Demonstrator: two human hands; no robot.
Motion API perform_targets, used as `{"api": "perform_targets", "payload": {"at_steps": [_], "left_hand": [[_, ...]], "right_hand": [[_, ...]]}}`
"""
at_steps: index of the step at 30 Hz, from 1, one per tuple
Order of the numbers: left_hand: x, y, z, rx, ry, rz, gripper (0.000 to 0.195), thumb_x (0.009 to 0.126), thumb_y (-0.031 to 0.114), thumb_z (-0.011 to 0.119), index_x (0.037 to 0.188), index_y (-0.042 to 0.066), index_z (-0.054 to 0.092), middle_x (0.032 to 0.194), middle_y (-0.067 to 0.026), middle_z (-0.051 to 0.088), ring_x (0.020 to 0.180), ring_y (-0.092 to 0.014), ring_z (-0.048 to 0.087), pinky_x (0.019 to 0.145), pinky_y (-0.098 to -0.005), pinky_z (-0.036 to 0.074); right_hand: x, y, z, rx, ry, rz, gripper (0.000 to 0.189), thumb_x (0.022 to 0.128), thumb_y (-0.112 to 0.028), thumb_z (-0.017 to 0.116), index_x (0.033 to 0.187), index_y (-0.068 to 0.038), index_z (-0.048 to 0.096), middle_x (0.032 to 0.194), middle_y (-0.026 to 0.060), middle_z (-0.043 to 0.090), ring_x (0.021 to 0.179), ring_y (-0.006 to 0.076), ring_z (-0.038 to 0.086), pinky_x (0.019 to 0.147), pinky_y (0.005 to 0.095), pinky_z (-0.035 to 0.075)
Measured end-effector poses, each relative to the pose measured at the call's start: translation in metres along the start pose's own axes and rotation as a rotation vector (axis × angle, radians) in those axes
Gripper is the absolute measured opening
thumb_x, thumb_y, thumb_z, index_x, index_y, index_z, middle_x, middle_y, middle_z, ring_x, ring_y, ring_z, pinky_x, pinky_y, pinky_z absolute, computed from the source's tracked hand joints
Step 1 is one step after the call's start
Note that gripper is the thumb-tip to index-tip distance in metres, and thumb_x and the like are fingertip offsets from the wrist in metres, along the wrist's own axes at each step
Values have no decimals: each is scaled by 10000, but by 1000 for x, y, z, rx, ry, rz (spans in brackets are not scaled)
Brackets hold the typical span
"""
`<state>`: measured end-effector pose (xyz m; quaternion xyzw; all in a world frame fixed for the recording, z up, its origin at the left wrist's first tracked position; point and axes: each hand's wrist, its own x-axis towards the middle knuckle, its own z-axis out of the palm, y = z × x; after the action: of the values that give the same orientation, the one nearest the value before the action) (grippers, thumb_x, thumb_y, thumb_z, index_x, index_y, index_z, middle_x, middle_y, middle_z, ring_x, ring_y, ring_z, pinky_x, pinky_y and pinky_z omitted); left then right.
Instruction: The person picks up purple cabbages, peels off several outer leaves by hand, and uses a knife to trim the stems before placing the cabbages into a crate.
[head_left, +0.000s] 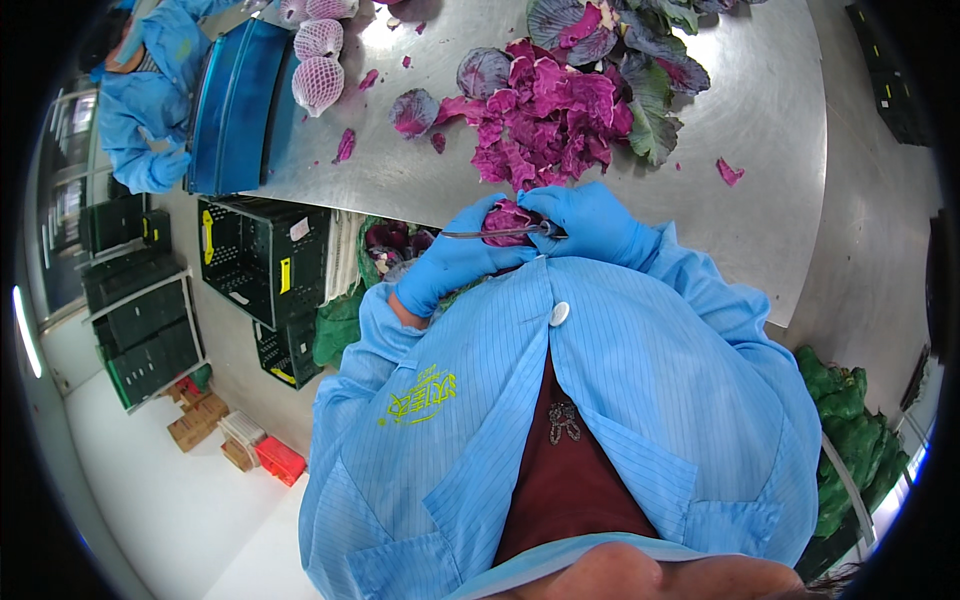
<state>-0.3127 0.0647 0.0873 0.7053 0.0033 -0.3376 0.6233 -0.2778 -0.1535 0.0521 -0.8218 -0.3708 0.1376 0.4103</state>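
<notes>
A small red cabbage (507, 217) is cupped in my left hand (465, 244), close to my chest at the table's near edge. My right hand (596, 221), in a blue glove like the left, grips a knife (487, 234) by its dark handle. The thin blade crosses in front of the cabbage and points left; whether it cuts in cannot be told. Fingers of my right hand also reach the cabbage's right side. Just beyond both hands lies a heap of torn purple cabbage leaves (547, 112) on the steel table (735, 232).
Cabbages in white foam nets (318, 82) stand left beside a blue bin (236, 105). Outer cabbage leaves (649, 112) lie behind the heap. Black crates (259, 262) and a green mesh sack (337, 330) are at my left, green sacks (855, 435) at right. A co-worker's sleeve (146, 112) is far left.
</notes>
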Motion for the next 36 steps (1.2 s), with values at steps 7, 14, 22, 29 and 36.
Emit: {"api": "perform_targets", "payload": {"at_steps": [7, 14, 22, 29, 36], "left_hand": [[-4, -22, 4, 277, 203, 71, 877, 624, 392, 899, 1320, 36, 501, 1217, -163, 629, 1141, -248, 613, 975, -361, 491], [-6, -4, 9, 613, 261, 65, 977, 618, 507, 860, 1350, -1, 461, 1234, -233, 567, 1136, -386, 568, 970, -458, 465], [-22, -4, 23, 828, 327, 101, 1022, 634, 570, 824, 1364, -34, 438, 1271, -243, 540, 1173, -404, 527, 979, -470, 456], [-22, -8, 23, 884, 332, 88, 1040, 635, 572, 821, 1371, -47, 424, 1308, -255, 519, 1210, -411, 504, 998, -472, 449], [-22, -6, 23, 780, 400, 314, 993, 644, 418, 878, 1388, -32, 399, 1368, -254, 462, 1254, -405, 473, 1056, -475, 406]], "right_hand": [[-1, 40, 7, 59, 238, 155, 248, 833, -215, 680, 1035, -78, 637, 885, 135, 684, 725, 294, 680, 649, 382, 544], [15, -6, -25, 259, -79, 312, 663, 718, -474, 845, 1125, -6, 610, 1060, 142, 646, 884, 225, 632, 786, 364, 511], [7, 9, -13, 351, -237, 312, 577, 772, -522, 778, 1009, -22, 615, 860, 150, 639, 817, 289, 638, 729, 395, 492], [-2, 7, -4, 17, -48, 123, 352, 864, -347, 696, 984, -22, 632, 852, 165, 663, 715, 317, 652, 668, 417, 516], [-1, 101, -20, -2, 317, 661, 460, 855, -344, 710, 1184, -31, 642, 816, 148, 670, 696, 273, 656, 683, 381, 530]]}}
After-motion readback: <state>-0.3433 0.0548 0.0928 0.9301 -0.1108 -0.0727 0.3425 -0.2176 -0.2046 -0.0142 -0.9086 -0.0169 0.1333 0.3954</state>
